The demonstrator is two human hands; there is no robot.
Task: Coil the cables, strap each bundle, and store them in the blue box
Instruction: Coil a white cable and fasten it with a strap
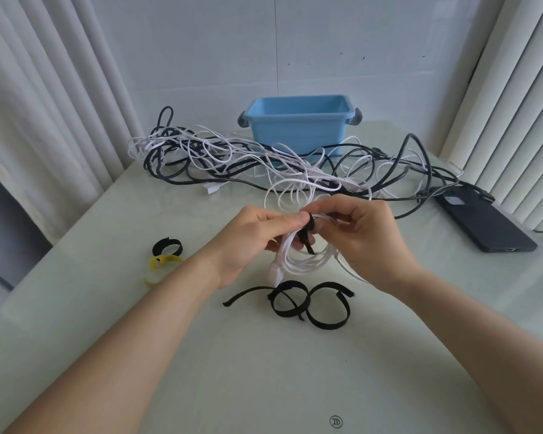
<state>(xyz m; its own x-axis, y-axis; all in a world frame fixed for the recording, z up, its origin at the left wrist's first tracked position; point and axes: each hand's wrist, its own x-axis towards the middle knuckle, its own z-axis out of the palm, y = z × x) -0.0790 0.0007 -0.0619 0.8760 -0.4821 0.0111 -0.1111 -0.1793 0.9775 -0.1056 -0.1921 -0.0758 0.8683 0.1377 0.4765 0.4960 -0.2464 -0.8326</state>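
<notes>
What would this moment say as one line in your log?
step: strapping | left hand: holds white coil | right hand: wraps black strap | blue box: nothing visible inside

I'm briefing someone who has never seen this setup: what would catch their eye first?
First, the two hands at the centre: the left hand and right hand hold a coiled white cable while wrapping a black strap around it. Behind them a tangle of black and white cables sprawls across the table, in front of the blue box at the back. Loose black straps lie just nearer than the hands.
</notes>
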